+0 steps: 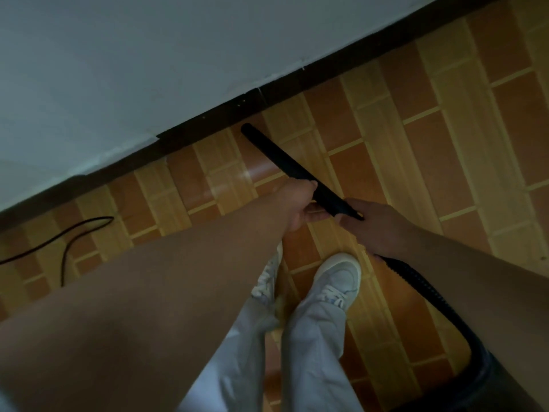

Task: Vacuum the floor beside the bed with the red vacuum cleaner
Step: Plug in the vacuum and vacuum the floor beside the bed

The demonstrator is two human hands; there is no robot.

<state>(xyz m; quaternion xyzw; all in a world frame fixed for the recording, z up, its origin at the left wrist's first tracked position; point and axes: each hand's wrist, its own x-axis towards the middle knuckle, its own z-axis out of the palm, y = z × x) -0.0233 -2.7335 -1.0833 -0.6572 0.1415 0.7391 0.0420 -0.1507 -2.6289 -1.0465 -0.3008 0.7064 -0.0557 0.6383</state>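
Observation:
A black vacuum nozzle tube (pixel 276 153) slants from my hands up and left, and its tip rests on the floor close to the dark skirting (pixel 208 121). My left hand (pixel 298 203) grips the tube's middle. My right hand (pixel 374 226) holds its rear end, where a black ribbed hose (pixel 427 289) leaves and curves down to the lower right. The floor (pixel 416 150) has an orange and yellow brick pattern. Neither the red vacuum body nor the bed can be made out.
A pale wall (pixel 148 55) fills the upper left above the skirting. A thin black cable (pixel 68 233) loops on the floor at the left. My white shoes (pixel 338 278) and light trousers stand below the hands. A dark object (pixel 475 382) sits at the lower right.

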